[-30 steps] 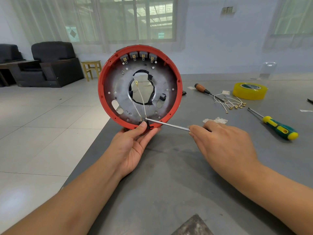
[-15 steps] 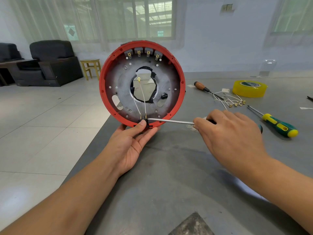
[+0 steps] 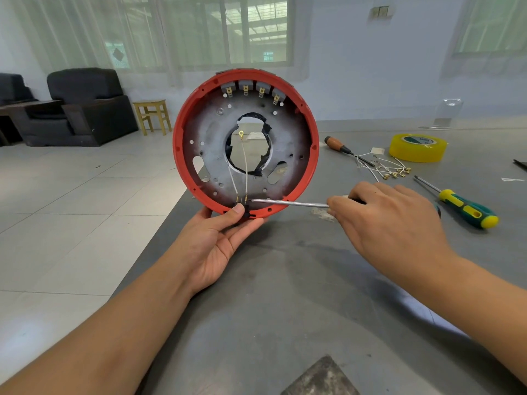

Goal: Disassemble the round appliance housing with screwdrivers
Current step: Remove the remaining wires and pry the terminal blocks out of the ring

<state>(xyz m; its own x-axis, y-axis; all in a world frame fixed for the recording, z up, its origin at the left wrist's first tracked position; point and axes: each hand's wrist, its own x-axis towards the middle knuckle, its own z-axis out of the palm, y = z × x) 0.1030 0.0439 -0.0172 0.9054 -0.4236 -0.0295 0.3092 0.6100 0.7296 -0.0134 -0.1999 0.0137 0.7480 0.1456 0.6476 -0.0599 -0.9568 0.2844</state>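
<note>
A round housing (image 3: pixel 296 155) with a red rim and a grey metal plate stands upright on its edge above the table's left side. My left hand (image 3: pixel 216 246) grips its lower rim, thumb pressing a small black connector (image 3: pixel 245 208) from which two white wires rise to the central hole. My right hand (image 3: pixel 390 223) holds a screwdriver (image 3: pixel 288 202) by its handle, which is mostly hidden. The steel shaft points left, its tip at the plate just right of the connector.
On the grey table (image 3: pixel 285 309) to the right lie a green-yellow screwdriver (image 3: pixel 467 209), a wooden-handled screwdriver (image 3: pixel 338 145), a bundle of white wires with brass terminals (image 3: pixel 387 169) and a yellow tape roll (image 3: pixel 417 148). The table's left edge drops to tiled floor.
The housing has been lifted a little and tilted more upright. My right hand has moved right along the screwdriver, and the shaft tip stays by the black connector.
</note>
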